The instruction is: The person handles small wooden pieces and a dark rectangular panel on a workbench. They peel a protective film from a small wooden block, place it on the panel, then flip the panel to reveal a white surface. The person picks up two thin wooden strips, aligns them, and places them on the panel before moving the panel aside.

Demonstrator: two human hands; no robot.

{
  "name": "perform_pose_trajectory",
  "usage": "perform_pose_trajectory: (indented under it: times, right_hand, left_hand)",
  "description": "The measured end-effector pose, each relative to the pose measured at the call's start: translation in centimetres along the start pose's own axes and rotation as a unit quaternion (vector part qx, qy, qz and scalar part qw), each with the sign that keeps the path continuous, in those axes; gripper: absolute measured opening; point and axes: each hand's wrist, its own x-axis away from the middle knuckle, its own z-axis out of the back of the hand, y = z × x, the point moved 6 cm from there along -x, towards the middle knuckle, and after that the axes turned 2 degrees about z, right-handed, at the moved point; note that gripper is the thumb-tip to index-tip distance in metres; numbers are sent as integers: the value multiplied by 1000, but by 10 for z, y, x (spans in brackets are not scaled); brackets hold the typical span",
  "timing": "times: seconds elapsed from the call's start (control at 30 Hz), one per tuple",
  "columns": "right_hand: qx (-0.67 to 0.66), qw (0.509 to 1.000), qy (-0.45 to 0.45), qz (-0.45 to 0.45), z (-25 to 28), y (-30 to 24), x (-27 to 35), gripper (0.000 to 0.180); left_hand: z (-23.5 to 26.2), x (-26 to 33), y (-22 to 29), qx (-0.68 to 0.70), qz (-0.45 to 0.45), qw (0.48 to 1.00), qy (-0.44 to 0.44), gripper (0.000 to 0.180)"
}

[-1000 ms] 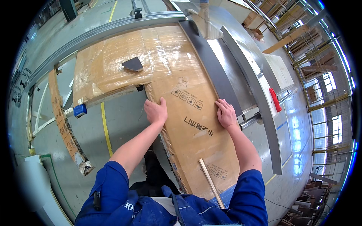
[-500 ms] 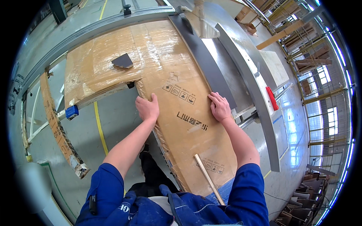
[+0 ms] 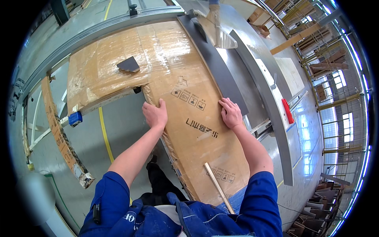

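A long flat cardboard-wrapped panel, partly covered in clear film, lies in front of me on a machine table. My left hand grips its left edge, fingers curled over the cardboard. My right hand presses flat on its right side, next to a dark grey board lying alongside. A thin wooden stick rests on the near end of the cardboard. A small dark triangular offcut sits on the wrapped far-left part.
A grey metal fence rail with a red handle runs along the right. A cardboard strip leans at the left, near a blue clamp. A yellow floor line runs below. Wood racks stand at the far right.
Both hands have slid forward a little along the cardboard panel, keeping the same hold; the view has shifted slightly.
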Motion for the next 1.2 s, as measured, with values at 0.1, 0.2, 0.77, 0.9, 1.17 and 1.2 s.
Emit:
perform_pose_trajectory:
  times: [0.1, 0.2, 0.77, 0.9, 1.17, 1.2]
  right_hand:
    - [-3, 1000, -8, -8, 0, 2, -11, 32]
    - [-6, 1000, -12, -8, -1, 3, -14, 32]
    - [-20, 1000, -8, 12, -18, 20, -34, 31]
    - [-25, 1000, -14, 10, -24, 24, -40, 31]
    - [-29, 1000, -5, 11, -31, 33, -43, 29]
    - [-29, 999, -6, 11, -32, 34, -43, 29]
  left_hand:
    - [2, -7, 11, 2, 7, 1000, -17, 75]
    - [1, -8, 12, 5, 6, 1000, -11, 74]
    - [-15, -26, 21, -30, 32, 998, -33, 80]
    - [-20, -32, 20, -36, 31, 999, -22, 79]
    - [-31, -38, 20, -51, 24, 998, -16, 78]
    - [-32, -38, 19, -54, 24, 998, -15, 79]
